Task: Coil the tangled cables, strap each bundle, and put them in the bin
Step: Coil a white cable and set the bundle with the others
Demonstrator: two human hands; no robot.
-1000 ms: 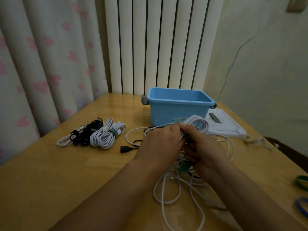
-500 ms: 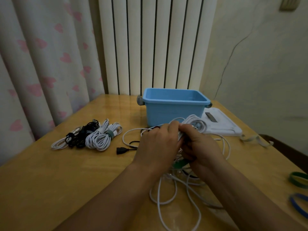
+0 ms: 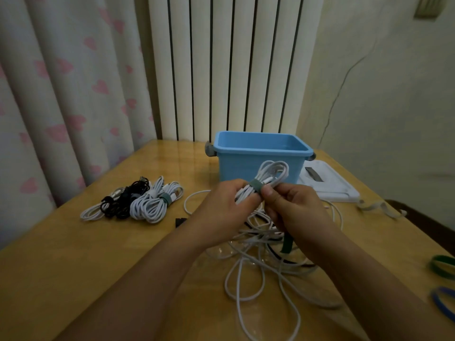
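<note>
Both hands have lifted the coiled white cable bundle (image 3: 268,179) higher than a second ago, so it now shows in front of the blue bin (image 3: 261,156) with a grey-green strap (image 3: 256,186) wrapped around its middle. The left hand (image 3: 221,207) curls its fingers around the near end of the bundle, gripping it. The right hand (image 3: 293,207) pinches the bundle just beside the strap with thumb and forefinger. The bundle is held above the wooden table (image 3: 73,267), between the person and the bin, not touching the bin.

Beneath the hands lies a loose tangle of white cable (image 3: 258,267) with some black cable mixed in, and a dark green strap (image 3: 286,244) lies on the tangle. To the left sit finished bundles: a white one with a strap (image 3: 157,203), a black one (image 3: 125,198) and another white coil (image 3: 89,212), all touching. A white flat device (image 3: 330,185) rests just right of the bin. Near the right edge lie a green band (image 3: 443,265) and a blue band (image 3: 443,301).
</note>
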